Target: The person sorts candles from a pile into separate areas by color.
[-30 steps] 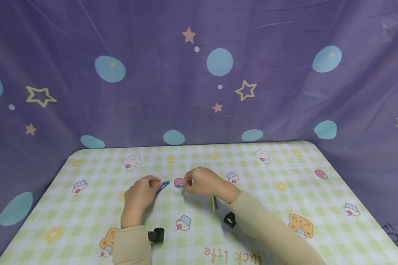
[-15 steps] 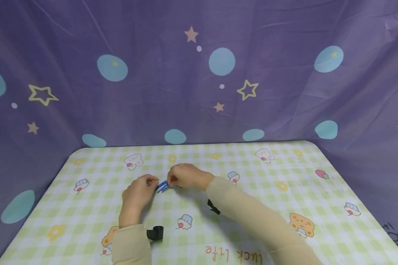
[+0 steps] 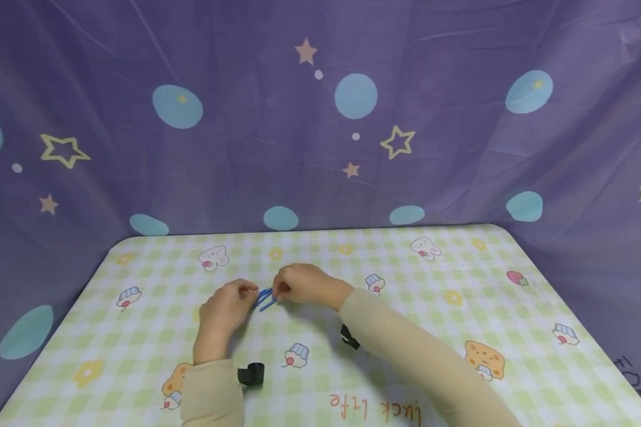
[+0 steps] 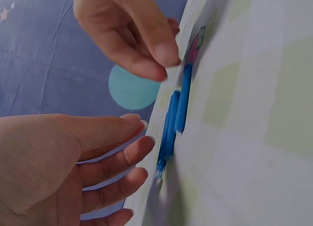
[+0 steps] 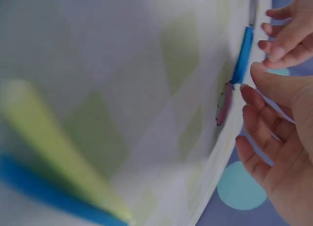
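Here, in the head view, the left hand [image 3: 227,309] and the right hand [image 3: 305,283] are facing each other just left of centre, with blue sticks [image 3: 269,304] lying between their fingertips on the checked cloth [image 3: 139,332]; whether either hand is touching them cannot be told from this view. A purple curtain [image 3: 246,148] is filling the upper half. In the left wrist view, the left hand is reaching in from the lower left, its fingers loosely bent and slightly spread, pinching nothing, while the right hand is hanging at the top, thumb and forefinger close together near the sticks' upper end. The sticks are lying side by side at the centre. In the right wrist view, the right hand is showing at lower right, fingers curved and apart, and the left hand at upper right; a yellow stick [image 5: 58,143] and a lone blue stick [image 5: 54,192] are lying blurred at lower left.
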A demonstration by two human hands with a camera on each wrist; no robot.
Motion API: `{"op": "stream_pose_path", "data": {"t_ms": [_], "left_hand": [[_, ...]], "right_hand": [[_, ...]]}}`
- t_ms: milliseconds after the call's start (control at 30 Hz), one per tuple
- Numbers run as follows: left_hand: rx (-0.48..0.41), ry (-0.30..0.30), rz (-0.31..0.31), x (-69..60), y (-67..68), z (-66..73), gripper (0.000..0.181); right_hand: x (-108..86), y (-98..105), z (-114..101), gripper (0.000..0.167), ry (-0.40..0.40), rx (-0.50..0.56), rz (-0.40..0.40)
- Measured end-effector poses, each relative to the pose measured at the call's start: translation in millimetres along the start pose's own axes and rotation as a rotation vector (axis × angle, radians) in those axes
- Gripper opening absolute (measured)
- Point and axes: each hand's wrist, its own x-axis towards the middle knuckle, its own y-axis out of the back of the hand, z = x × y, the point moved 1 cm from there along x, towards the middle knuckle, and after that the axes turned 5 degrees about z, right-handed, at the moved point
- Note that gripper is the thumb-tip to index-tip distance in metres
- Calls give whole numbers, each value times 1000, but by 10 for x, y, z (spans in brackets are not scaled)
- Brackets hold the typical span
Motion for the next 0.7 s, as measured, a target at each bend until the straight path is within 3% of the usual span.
{"op": "stream_pose_path", "data": {"t_ms": [233, 467, 700], "left_hand": [[9, -46, 13, -3, -75, 147, 19], [5, -145, 27, -48, -178, 409, 15], [4, -212, 7, -103, -328, 636, 10]], "right_hand": [[-341, 147, 96, 7, -88, 80, 77], [-703, 252, 226, 9, -198, 179, 113], [-1056, 260, 297, 5, -282, 205, 183]]}}
